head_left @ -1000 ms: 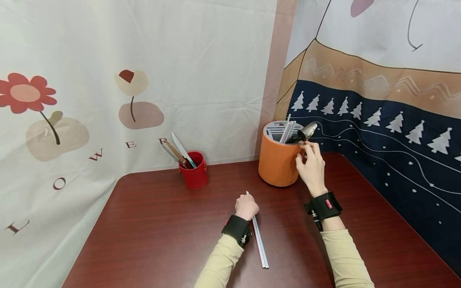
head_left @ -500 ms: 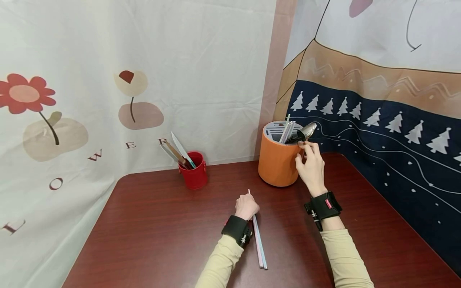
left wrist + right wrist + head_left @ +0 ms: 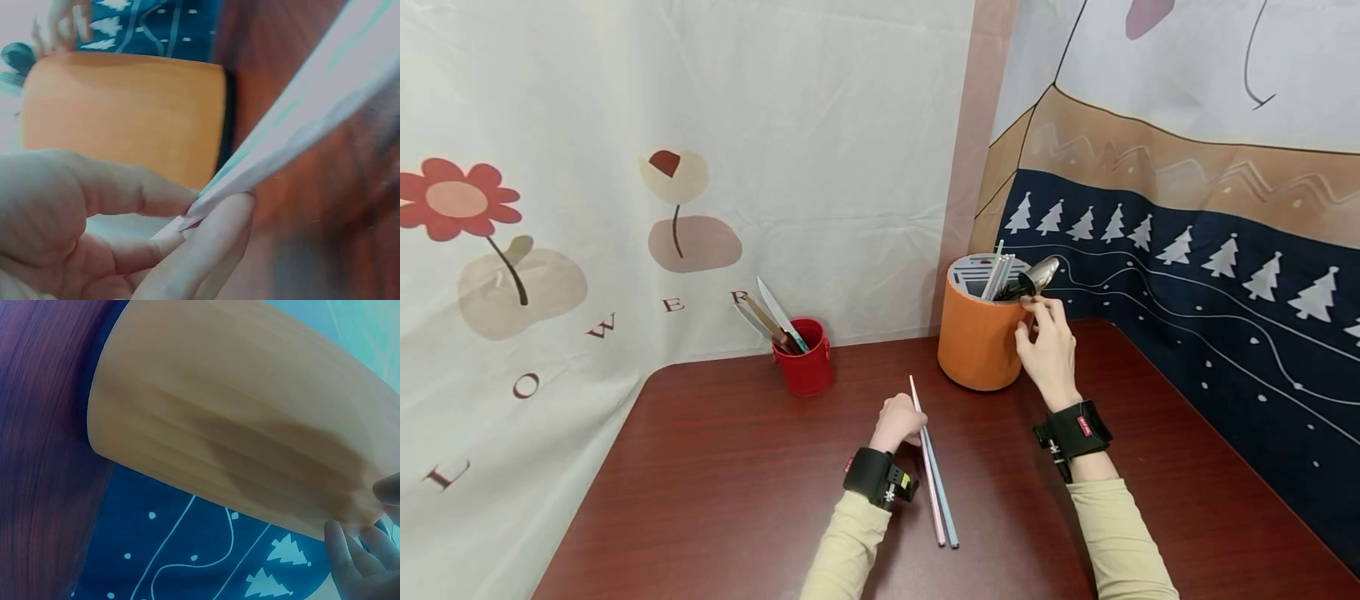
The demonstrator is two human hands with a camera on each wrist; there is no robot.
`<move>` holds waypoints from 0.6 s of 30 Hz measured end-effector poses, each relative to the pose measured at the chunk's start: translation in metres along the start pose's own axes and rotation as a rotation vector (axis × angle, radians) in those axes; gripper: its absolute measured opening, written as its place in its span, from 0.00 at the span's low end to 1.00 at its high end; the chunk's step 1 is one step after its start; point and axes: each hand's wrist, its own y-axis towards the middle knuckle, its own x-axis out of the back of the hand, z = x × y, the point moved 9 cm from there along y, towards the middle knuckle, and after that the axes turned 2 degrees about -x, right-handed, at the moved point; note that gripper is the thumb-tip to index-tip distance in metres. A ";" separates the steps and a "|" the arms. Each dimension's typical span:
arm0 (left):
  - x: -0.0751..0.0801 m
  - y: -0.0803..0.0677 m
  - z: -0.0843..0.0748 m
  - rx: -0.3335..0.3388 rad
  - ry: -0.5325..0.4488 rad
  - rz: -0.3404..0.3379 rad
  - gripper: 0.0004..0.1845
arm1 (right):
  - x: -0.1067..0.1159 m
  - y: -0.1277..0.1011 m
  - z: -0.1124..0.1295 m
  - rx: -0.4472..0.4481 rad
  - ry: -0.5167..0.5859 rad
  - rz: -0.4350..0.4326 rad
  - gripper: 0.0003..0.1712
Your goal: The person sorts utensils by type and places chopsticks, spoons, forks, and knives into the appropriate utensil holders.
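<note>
My left hand (image 3: pixel 897 423) pinches a pink chopstick (image 3: pixel 933 500) and a blue chopstick (image 3: pixel 943 500) over the table. Their thicker ends spread slightly apart toward me, and the pink tip points away. In the left wrist view, thumb and fingertips press on the blurred pale sticks (image 3: pixel 287 119). My right hand (image 3: pixel 1049 350) grips the top rim of an orange utensil holder (image 3: pixel 979 346) on its right side. A metal spoon (image 3: pixel 1047 268) leans out just above those fingers. In the right wrist view, the fingers (image 3: pixel 340 550) lie at the holder's edge.
Several pale sticks (image 3: pixel 997 275) stand in the holder's slotted grey top. Farther left, a red cup (image 3: pixel 807 371) holds a knife (image 3: pixel 781 312) and a wooden-looking handle (image 3: pixel 763 315). Fabric with printed trees (image 3: pixel 1180 246) borders the dark red table (image 3: pixel 737 483).
My left hand has shifted slightly left and away from me, turning, and the chopsticks have moved forward and spread apart. My right hand has stayed at the holder's rim.
</note>
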 end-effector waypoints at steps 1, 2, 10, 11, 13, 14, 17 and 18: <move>0.003 -0.001 -0.002 -0.012 -0.013 0.007 0.09 | 0.000 0.000 0.000 0.001 -0.001 0.000 0.14; 0.005 -0.001 -0.004 -0.033 -0.024 0.012 0.09 | 0.000 0.000 0.000 0.001 0.001 0.000 0.14; 0.023 -0.009 -0.030 -0.189 -0.147 -0.002 0.09 | 0.000 0.000 0.001 -0.008 0.002 0.006 0.14; 0.026 -0.011 -0.034 -0.197 -0.158 -0.013 0.09 | 0.000 0.000 0.001 -0.009 0.003 0.007 0.14; 0.030 -0.013 -0.040 -0.220 -0.164 -0.038 0.08 | 0.000 0.000 0.001 -0.008 0.003 0.005 0.14; 0.033 -0.015 -0.044 -0.243 -0.155 -0.056 0.08 | 0.000 0.000 0.001 -0.007 0.001 0.003 0.14; 0.042 -0.021 -0.057 -0.332 -0.103 -0.132 0.07 | 0.000 0.000 0.001 -0.005 -0.003 0.000 0.13; 0.045 -0.023 -0.062 -0.370 -0.082 -0.163 0.06 | 0.000 0.000 0.002 -0.004 -0.004 -0.001 0.13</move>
